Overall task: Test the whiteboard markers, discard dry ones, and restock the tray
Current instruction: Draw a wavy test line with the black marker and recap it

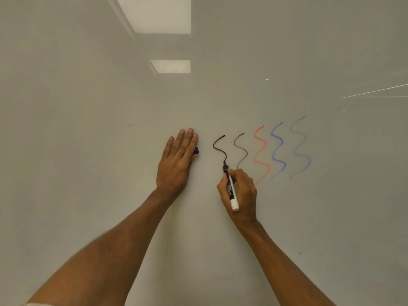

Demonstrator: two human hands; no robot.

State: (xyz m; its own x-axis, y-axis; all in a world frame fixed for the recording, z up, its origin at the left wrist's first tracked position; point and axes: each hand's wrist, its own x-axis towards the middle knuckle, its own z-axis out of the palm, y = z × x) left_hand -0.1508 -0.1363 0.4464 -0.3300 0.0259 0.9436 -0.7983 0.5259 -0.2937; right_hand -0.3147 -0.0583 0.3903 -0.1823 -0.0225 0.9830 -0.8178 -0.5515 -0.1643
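On the whiteboard [88, 133], head view: marker tip on ink.
My right hand [241, 193] has its grip curled round the black marker [231, 195], tip touching the leftmost black squiggle [219, 149]; my left hand [176, 162] lies flat, fingers straight, over a small black piece [196, 150], possibly the cap.

two rectangular ceiling lights [162, 15] reflect in the pale glossy board [66, 107] filling the view

Cap [196, 150] mostly behind left hand [176, 164]
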